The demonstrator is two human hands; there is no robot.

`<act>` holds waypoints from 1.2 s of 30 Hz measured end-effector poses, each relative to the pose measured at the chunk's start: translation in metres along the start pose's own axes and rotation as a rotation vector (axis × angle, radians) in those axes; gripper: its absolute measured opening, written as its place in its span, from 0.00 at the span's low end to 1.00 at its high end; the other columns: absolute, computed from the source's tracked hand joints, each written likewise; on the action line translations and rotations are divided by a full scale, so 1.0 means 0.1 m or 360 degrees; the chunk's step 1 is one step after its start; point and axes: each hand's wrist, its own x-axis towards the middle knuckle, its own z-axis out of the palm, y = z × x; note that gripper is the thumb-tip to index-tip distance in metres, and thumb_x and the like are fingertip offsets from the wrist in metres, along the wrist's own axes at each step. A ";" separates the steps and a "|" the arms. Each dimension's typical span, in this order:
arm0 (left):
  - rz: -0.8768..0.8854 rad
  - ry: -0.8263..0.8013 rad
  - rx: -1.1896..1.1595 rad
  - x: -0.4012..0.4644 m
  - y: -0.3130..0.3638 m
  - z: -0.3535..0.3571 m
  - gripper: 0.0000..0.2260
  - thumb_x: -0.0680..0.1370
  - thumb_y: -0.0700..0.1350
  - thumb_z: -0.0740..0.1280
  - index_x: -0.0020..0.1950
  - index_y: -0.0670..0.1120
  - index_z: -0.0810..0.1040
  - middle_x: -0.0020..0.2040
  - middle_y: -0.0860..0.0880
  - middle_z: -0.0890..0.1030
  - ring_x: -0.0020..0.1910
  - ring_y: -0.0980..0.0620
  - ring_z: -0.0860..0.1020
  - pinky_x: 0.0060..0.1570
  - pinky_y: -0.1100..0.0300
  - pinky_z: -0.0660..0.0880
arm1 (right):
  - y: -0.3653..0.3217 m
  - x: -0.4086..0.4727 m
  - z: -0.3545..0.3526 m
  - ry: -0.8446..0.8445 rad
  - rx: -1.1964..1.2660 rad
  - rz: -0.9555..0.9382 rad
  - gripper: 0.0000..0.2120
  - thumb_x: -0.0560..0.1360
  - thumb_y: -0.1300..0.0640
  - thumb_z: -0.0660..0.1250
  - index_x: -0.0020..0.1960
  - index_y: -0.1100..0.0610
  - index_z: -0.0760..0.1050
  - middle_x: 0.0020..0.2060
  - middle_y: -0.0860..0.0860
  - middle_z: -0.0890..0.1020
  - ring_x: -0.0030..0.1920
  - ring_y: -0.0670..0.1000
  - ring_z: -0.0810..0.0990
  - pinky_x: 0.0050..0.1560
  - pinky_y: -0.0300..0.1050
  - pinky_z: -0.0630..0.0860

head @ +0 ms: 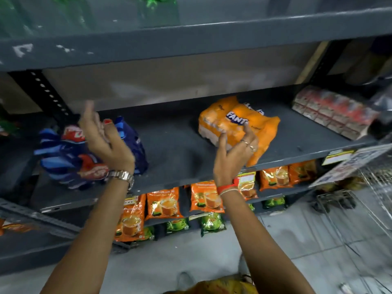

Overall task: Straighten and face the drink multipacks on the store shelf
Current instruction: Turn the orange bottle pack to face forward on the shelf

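Right hand (237,149) is spread over the near-left corner of the orange Fanta multipack (237,126), fingers draped on the wrap, not really clamped. Left hand (101,134) hangs open above the blue multipack (84,158), which sits crooked near the shelf (180,149) front edge. I'd twist the Fanta pack square to that edge; loads of bare shelf between them.

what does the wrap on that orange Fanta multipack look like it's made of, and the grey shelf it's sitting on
The orange Fanta multipack looks wrapped in thin, glossy printed plastic film: it creases and bulges over the rounded shapes inside. The grey shelf looks like painted metal with a dull finish, judging by its thin folded front lip; the blur leaves that uncertain.
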 end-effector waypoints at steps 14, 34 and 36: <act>-0.0728 -0.1032 0.0437 -0.84 -0.02 2.07 0.14 0.74 0.43 0.61 0.55 0.38 0.77 0.54 0.37 0.80 0.54 0.41 0.77 0.50 0.57 0.72 | 0.72 1.19 -0.55 -0.0403 0.0097 0.1149 0.21 0.62 0.46 0.77 0.33 0.55 0.67 0.32 0.47 0.72 0.32 0.47 0.71 0.41 0.44 0.68; -0.1019 -0.0865 0.0600 -1.10 -0.03 1.76 0.17 0.66 0.43 0.73 0.54 0.43 0.76 0.51 0.44 0.79 0.48 0.47 0.77 0.45 0.58 0.72 | 1.21 1.97 -0.63 -0.1254 0.0243 0.0213 0.34 0.66 0.57 0.76 0.68 0.58 0.67 0.59 0.53 0.73 0.60 0.50 0.72 0.57 0.45 0.74; -0.0932 -0.0818 0.0527 -1.24 -0.01 1.69 0.22 0.66 0.40 0.73 0.59 0.42 0.74 0.53 0.44 0.78 0.50 0.50 0.75 0.48 0.58 0.72 | 1.29 1.92 -0.65 -0.1261 0.0240 0.0116 0.37 0.66 0.58 0.76 0.70 0.59 0.65 0.61 0.55 0.72 0.62 0.53 0.72 0.60 0.48 0.74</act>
